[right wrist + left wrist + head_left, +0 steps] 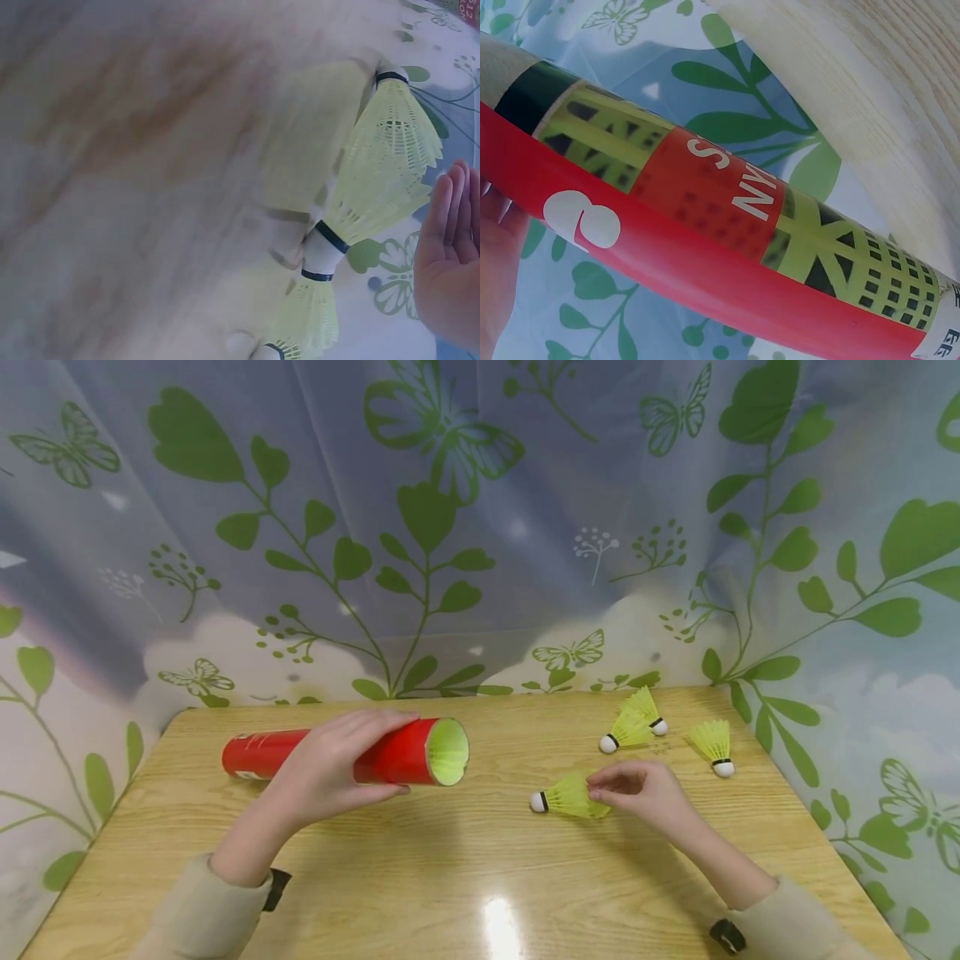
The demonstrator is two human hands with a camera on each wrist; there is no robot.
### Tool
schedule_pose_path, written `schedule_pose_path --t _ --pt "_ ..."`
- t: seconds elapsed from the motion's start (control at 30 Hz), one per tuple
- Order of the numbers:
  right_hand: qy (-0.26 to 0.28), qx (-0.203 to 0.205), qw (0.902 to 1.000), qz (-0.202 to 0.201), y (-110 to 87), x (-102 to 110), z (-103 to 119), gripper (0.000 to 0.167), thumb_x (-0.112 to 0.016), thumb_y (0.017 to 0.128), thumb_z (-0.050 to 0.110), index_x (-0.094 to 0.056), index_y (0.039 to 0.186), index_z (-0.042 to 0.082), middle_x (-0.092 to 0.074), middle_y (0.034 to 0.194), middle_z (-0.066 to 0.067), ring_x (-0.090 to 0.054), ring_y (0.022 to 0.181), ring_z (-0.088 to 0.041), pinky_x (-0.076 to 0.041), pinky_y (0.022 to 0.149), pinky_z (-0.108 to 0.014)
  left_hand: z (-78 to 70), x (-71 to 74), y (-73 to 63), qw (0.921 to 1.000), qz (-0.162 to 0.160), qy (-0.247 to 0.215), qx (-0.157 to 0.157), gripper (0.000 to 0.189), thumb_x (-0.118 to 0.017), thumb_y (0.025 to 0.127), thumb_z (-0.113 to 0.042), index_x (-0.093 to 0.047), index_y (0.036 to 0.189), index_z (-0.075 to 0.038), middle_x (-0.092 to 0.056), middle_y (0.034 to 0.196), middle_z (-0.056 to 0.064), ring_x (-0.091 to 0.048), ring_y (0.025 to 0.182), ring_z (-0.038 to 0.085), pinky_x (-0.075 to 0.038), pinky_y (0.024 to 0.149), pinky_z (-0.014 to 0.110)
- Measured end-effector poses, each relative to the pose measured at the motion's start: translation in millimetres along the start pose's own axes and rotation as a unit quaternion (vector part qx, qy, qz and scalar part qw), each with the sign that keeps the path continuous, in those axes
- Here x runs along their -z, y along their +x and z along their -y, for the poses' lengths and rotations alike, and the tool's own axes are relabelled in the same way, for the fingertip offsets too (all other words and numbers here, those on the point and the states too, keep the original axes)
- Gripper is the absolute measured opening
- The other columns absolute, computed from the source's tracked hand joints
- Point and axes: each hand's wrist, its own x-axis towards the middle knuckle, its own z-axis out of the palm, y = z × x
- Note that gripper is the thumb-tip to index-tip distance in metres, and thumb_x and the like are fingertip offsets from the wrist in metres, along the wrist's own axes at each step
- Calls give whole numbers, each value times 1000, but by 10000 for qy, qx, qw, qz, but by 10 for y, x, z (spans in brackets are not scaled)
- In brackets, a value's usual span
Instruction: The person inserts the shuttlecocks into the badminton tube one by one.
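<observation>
A red tube (405,752) lies across the left side in the head view, its open end facing right, with yellow showing inside. My left hand (341,760) grips the tube from above. In the left wrist view, a clear window along the tube (727,300) shows yellow shuttlecocks within. At the center right, my right hand (647,797) pinches the skirt edge of a yellow shuttlecock (566,797), whose white cork points left. Fingers of the right hand (454,255) show at the right of the right wrist view; their contact with that shuttlecock is hidden there.
Behind the right hand, two shuttlecocks (630,729) lie together with corks facing opposite ways. Another shuttlecock (712,745) lies farther right. The wooden table (480,868) meets a leaf-patterned curtain (480,610) at its back and sides.
</observation>
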Motion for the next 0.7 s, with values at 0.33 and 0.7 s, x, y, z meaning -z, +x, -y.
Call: schedule_pose_path --t 0.33,0.7 --pt "-246 -144 9995 138 11 -14 -111 20 -81 92 8 -79 108 -4 -81 102 -18 -71 79 1 -61 73 -20 8 -18 6 10000 -3 -26 -94 82 -102 66 -24 -65 138 -9 -76 127 8 -72 116 28 -63 97 52" --pt "-416 -79 9989 224 49 -72 -138 18 -82 91 7 -80 106 -2 -81 96 -14 -71 76 -5 -60 69 -20 3 -29 6 9999 -19 -61 -91 82 -102 66 -24 -65 138 -9 -76 126 8 -72 116 28 -62 98 51"
